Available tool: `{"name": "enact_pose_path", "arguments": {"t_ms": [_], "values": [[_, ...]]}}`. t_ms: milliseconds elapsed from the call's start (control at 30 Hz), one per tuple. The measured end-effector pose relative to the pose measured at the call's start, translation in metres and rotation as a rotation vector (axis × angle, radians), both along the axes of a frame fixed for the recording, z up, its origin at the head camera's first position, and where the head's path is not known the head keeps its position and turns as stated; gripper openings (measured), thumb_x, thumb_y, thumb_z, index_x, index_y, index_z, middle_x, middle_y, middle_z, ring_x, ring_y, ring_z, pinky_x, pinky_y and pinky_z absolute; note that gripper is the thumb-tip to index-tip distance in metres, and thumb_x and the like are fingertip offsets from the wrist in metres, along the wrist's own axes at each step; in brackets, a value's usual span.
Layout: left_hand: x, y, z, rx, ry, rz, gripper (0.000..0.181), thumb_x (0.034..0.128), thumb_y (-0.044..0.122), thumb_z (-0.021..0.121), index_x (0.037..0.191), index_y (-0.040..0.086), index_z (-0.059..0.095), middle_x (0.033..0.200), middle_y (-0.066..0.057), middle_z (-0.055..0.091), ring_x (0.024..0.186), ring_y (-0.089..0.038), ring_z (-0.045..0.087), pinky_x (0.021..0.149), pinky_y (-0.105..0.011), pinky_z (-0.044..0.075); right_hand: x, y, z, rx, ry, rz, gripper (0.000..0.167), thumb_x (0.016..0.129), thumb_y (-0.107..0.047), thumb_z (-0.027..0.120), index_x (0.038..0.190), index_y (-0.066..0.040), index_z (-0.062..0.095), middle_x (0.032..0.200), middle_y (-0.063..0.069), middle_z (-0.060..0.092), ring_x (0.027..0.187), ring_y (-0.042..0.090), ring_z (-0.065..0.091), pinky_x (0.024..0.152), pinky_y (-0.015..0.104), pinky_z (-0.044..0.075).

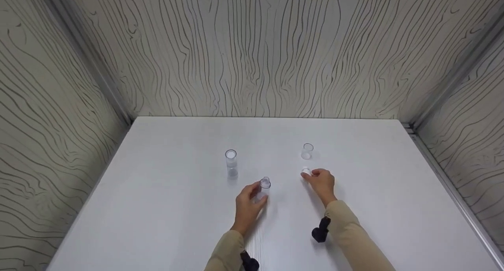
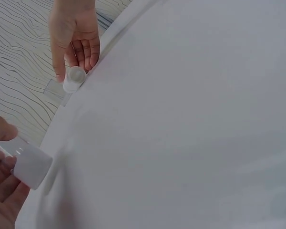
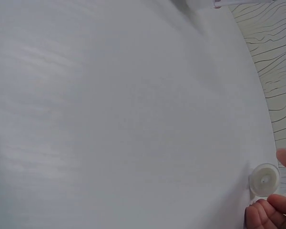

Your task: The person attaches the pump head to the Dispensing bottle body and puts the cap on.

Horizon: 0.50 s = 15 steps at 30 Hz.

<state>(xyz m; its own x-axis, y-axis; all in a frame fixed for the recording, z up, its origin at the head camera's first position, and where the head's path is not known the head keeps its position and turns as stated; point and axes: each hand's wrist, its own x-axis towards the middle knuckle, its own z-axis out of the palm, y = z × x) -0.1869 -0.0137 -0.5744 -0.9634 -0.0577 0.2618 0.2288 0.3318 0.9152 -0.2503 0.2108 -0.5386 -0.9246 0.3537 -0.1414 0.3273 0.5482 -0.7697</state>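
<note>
My left hand [image 1: 247, 208] curls its fingers and thumb around a clear cylindrical bottle [image 1: 265, 190], also visible in the left wrist view, where the bottle [image 2: 32, 164] lies tilted in the frame. Off to the right, my right hand [image 1: 322, 184] has thumb and forefinger at opposite sides of a small whitish cap [image 1: 306, 171]. From the right wrist camera this cap [image 3: 264, 180] is a round translucent disc close to the table surface. Just beyond it stands a clear open cup [image 1: 307, 151]. A taller clear cylinder [image 1: 231, 164] stands upright beyond my left hand.
Everything stands on a white table [image 1: 177, 216]. Wood-patterned panels [image 1: 252, 54] enclose its back and both sides, with metal rails at the corners. Black camera mounts [image 1: 321, 229] sit on both wrists.
</note>
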Motion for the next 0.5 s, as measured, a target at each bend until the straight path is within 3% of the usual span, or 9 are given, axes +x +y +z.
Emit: {"name": "enact_pose_path", "arguments": {"t_ms": [233,500], "values": [[0.0016,-0.001,0.001,-0.007,0.015,0.003,0.038,0.0799,0.003,0.073,0.116,-0.002,0.062,0.111,-0.014,0.068,0.106,-0.027,0.066,0.096,-0.031,0.054,-0.0019,0.0002,-0.0034,0.039,-0.012,0.033,0.045,0.085,-0.026,0.07,0.109,0.012,0.063,0.116,0.031,0.064,0.102,0.039,0.062,0.087,0.042,0.052],[-0.0009,-0.0015,-0.0018,-0.019,0.064,0.018,0.038,0.0772,0.002,0.075,0.112,-0.003,0.063,0.108,-0.016,0.068,0.104,-0.029,0.067,0.094,-0.031,0.055,-0.0031,-0.0015,-0.0026,0.063,-0.014,0.023,0.041,0.085,-0.023,0.069,0.106,0.012,0.064,0.112,0.03,0.066,0.099,0.037,0.063,0.085,0.042,0.053]]}}
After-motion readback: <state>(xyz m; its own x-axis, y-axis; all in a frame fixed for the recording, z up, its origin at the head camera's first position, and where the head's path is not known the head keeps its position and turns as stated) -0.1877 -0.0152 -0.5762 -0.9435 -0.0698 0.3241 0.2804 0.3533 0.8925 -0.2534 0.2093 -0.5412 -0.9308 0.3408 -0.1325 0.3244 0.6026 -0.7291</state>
